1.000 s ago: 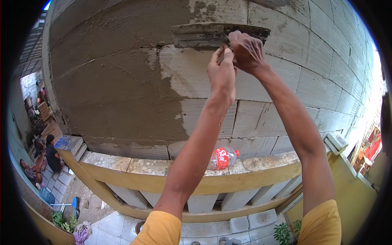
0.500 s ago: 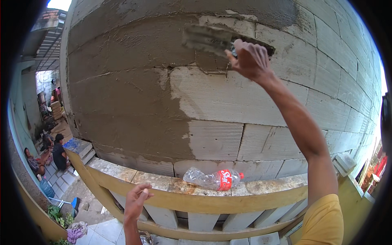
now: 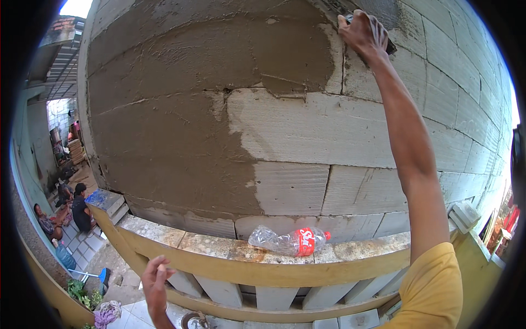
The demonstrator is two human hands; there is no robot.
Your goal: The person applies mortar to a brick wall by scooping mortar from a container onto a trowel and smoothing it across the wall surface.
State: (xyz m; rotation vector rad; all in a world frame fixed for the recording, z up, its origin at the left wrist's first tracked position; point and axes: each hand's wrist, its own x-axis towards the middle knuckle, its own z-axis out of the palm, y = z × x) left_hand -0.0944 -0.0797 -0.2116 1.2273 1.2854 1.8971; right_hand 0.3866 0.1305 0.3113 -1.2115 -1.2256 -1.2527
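Note:
High at the top of the frame, my right hand (image 3: 364, 35) grips a steel plastering trowel (image 3: 342, 12), mostly hidden behind it, against the block wall (image 3: 290, 126). Wet grey-brown plaster (image 3: 170, 153) covers the wall's left and upper parts; pale bare blocks show at the middle and right. My left hand (image 3: 156, 282) is low at the left, before the yellow railing (image 3: 285, 271), fingers loosely curled but apart, holding nothing visible. A crumpled clear plastic bottle (image 3: 287, 241) with a red label and cap lies on the railing's top.
Two loose blocks (image 3: 463, 215) sit at the railing's right end. At the far left, people (image 3: 82, 211) sit low on a paved passage beside a blue water jug (image 3: 64, 254), a broom (image 3: 103, 277) and plants (image 3: 76, 290). A bucket (image 3: 194, 321) stands below my left hand.
My right hand and the trowel have moved up and right, leaving fresh plaster across upper blocks. My left hand has left the trowel and dropped to the lower left.

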